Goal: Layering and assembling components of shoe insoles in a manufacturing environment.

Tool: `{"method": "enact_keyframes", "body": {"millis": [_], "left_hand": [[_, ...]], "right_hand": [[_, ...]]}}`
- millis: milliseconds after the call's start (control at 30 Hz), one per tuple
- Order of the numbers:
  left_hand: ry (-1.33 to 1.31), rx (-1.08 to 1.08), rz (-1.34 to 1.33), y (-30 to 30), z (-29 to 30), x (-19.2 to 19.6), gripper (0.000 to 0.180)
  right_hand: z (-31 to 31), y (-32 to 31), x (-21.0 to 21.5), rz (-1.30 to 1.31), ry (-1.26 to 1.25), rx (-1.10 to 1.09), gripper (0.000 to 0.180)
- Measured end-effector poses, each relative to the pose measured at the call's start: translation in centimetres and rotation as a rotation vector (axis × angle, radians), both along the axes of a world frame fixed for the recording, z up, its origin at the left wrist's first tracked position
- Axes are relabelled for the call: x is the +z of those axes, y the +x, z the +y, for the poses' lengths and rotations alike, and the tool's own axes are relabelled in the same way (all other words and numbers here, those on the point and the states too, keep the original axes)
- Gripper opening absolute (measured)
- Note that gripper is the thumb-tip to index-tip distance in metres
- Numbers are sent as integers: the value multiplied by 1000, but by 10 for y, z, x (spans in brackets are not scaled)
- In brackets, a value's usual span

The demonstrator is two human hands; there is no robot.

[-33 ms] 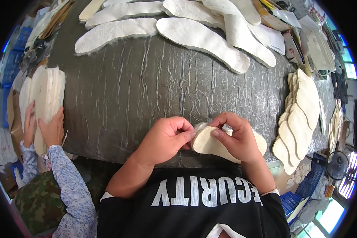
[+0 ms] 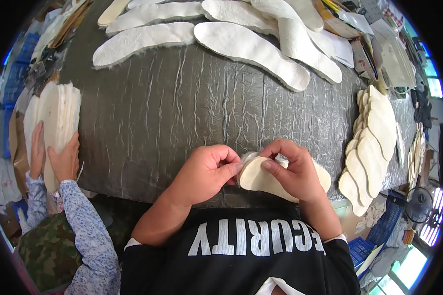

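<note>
A cream insole (image 2: 259, 178) with white fluff along its far edge lies level near the table's front edge, close to my body. My left hand (image 2: 206, 172) pinches its left end between thumb and forefinger. Over its middle, my right hand (image 2: 296, 172) grips the insole, thumb on the cream face and forefinger curled at the far edge. A small white piece (image 2: 282, 160) shows under my right fingers; its kind cannot be made out. The rest of the insole's underside is hidden.
White fleecy insoles (image 2: 251, 49) lie across the far side of the dark wrinkled table (image 2: 147, 118). An overlapping pile of cream insoles (image 2: 371, 147) stands at right. At left, a co-worker's hands (image 2: 64, 157) hold a stack of insoles (image 2: 59, 113). A fan (image 2: 419, 204) is at far right.
</note>
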State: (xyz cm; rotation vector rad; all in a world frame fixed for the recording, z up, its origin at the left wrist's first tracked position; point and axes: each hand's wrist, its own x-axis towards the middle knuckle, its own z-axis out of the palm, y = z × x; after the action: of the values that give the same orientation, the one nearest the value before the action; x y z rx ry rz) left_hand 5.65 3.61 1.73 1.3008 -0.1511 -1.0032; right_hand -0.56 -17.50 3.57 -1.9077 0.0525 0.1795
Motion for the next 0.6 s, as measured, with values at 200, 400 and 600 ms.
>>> {"method": "enact_keyframes", "body": {"millis": [200,400,600], "left_hand": [[40,10,-73,0,-3,5,9],[143,-42,-435,-2,-4,8,6],[156,47,-439,-6,-9,15,7]], "right_hand": [[1,3,-1,-69,-31,21,10],[4,6,-3,34,12,6,12],[0,7,-1,56,-93,80,16]]}}
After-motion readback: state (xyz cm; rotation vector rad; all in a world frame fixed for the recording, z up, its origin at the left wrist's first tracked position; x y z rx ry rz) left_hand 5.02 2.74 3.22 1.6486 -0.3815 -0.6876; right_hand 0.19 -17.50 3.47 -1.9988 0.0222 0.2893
